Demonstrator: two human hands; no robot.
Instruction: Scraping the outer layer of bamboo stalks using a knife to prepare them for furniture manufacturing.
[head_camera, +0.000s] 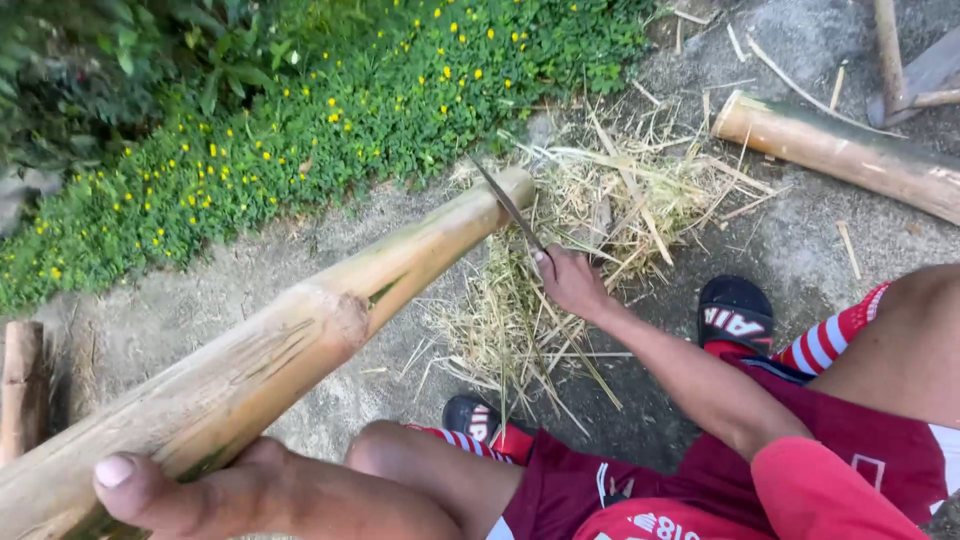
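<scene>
One long bamboo pole (300, 340) is held up off the ground, far end near the straw pile (560, 260). It looks stiff and heavy. The left hand (200, 490) is wrapped under the near end; the right hand (572, 283) is closed around a knife (510, 208) set against the tip.
</scene>
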